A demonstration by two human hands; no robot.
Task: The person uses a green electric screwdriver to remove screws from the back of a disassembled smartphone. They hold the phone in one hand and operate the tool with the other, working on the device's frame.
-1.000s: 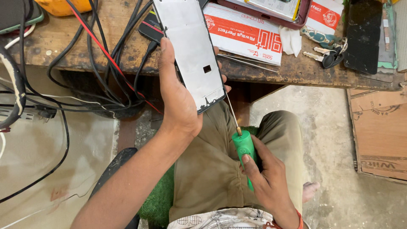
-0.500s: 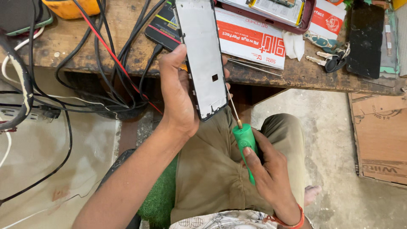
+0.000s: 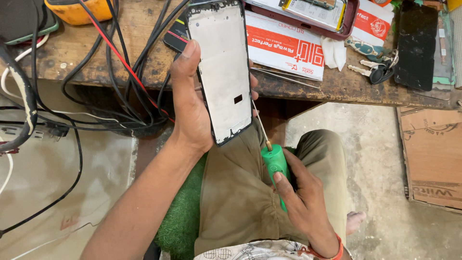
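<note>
The left hand point(image 3: 192, 110) is raised, its fingers point(image 3: 253, 79) curled in a grip with the thumb extended upward. The right hand point(image 3: 301, 197) sits lower and nearer, fingers wrapped closed, wrist bent.

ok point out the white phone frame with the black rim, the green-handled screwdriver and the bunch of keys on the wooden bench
white phone frame with black rim point(image 3: 221, 72), head view, middle of its white plate
green-handled screwdriver point(image 3: 275, 161), head view, upper part of the green handle
bunch of keys point(image 3: 373, 67), head view, on the metal keys

I count one phone frame point(image 3: 220, 72), one green screwdriver point(image 3: 275, 166), one bunch of keys point(image 3: 376, 70), one yellow meter point(image 3: 79, 10), one red-and-white box point(image 3: 284, 45) and one cardboard sheet point(image 3: 430, 154).
</note>
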